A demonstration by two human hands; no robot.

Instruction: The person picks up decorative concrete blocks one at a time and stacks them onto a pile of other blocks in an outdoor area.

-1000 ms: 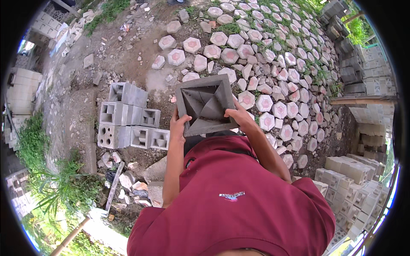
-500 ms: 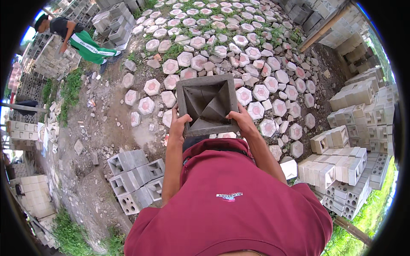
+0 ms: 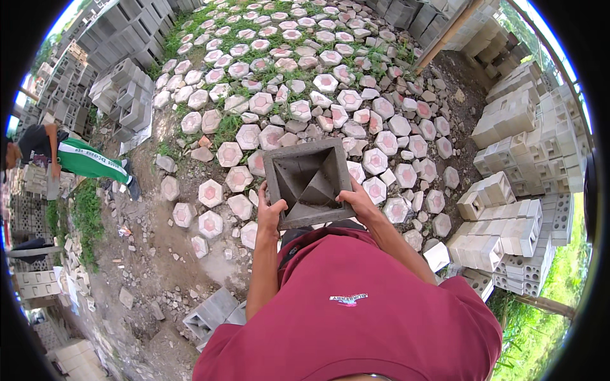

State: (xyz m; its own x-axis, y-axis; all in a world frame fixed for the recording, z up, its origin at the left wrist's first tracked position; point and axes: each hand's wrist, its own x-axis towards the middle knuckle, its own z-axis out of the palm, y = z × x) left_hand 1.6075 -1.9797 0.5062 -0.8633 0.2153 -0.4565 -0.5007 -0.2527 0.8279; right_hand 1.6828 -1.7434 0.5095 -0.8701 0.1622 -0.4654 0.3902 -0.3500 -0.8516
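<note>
Both hands hold a square grey concrete vent block (image 3: 311, 181), its recessed face with slanting inner walls turned up toward me. My left hand (image 3: 269, 213) grips its left side, thumb over the near left rim and fingers curled round the outside. On the opposite side my right hand (image 3: 359, 202) grips it the same way, thumb on the rim. The block is raised in front of my waist, tilted slightly. What lies under it is hidden.
Hexagonal pavers (image 3: 211, 192) with reddish centres cover the ground ahead, with rubble and grass between them. Pale hollow blocks (image 3: 508, 235) are stacked at right, more grey blocks (image 3: 213, 312) at lower left. A person in green trousers (image 3: 89, 162) stands at far left beside stacked blocks.
My view has swung, so the block stacks and pavers sit differently in the picture. The vent block stays in both hands, slightly rotated. The other person appears farther left and lower.
</note>
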